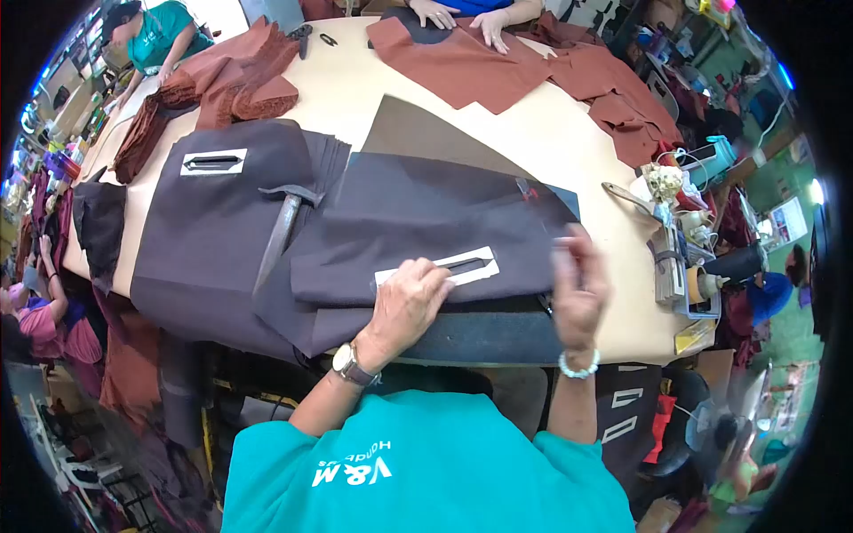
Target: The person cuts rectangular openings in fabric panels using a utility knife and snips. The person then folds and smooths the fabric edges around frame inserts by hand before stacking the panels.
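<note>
My left hand [409,298], with a watch at the wrist, rests its curled fingers on the left end of a white slotted strip [480,266]. The strip lies on a dark fabric piece [409,209], spread over more dark cloth near the table's front edge. My right hand [582,284], with a beaded bracelet, hovers at the right end of this fabric. Motion blurs its fingers, so their grip is unclear. Left of my hands, a hammer [283,235] lies on a stack of dark fabric pieces [195,240]. That stack bears another white slotted strip [213,162].
Reddish-brown fabric pieces [244,75] are heaped at the back left. Across the table [342,62], another person's hands [489,27] touch brown fabric [462,67]. A brush [631,200] and a crowded holder [697,275] stand at the right edge.
</note>
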Available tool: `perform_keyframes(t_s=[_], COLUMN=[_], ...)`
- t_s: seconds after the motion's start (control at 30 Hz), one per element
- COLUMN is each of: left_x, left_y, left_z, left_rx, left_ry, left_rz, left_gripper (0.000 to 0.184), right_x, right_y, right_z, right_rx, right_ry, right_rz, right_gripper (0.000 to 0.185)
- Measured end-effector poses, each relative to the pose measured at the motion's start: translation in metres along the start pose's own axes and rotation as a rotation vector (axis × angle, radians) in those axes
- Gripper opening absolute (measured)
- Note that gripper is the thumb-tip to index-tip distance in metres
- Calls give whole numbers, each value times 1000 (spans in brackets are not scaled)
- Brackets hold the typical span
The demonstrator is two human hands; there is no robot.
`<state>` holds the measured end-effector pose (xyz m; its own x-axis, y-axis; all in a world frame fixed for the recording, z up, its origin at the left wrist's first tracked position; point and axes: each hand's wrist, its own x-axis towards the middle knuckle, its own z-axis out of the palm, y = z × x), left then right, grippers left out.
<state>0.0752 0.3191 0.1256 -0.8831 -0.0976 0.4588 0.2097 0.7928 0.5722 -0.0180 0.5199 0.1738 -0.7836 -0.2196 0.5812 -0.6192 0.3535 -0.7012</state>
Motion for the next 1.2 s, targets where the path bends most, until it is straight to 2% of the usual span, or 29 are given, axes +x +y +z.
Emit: perform_keyframes(t_s=[0.03,0.1,0.2,0.3,0.37,0.57,0.7,0.87,1.0,1.1,1.17,1.2], left_x=[0,0,2,5,11,13,17,1,-12,-14,-13,-12], left_y=[-2,-6,-8,-18,-18,-21,-12,-28,-33,-32,-33,-32], left_z=[1,6,3,1,-5,-8,-21,-13,-10,-9,-9,-9], left_rx=[48,71,94,63,4,-20,-287,-179,-59,-28,-22,-20], left_ry=[-13,-23,-53,-114,-205,-177,-321,-213,-105,-94,-103,-108], left_rz=[-42,-81,-136,-172,-248,-181,-431,-172,0,5,11,17], left_gripper=[14,11,15,17,17,17,16,19,16,15,15,15], right_x=[4,5,11,14,15,9,5,4,4,11,17,16], right_y=[-18,-10,11,24,24,25,26,30,38,46,44,45], right_z=[11,37,55,56,55,52,52,51,43,37,42,46], right_rx=[-33,-59,-192,-66,-17,11,-12,-84,72,213,12,-6], right_ry=[-254,-529,-696,-831,-838,-830,-806,-792,-834,-852,-753,-681], right_rz=[-37,-143,-258,-90,-20,17,-42,-197,-144,-51,-6,-53], right_gripper=[25,25,23,24,27,30,32,35,20,13,14,21])
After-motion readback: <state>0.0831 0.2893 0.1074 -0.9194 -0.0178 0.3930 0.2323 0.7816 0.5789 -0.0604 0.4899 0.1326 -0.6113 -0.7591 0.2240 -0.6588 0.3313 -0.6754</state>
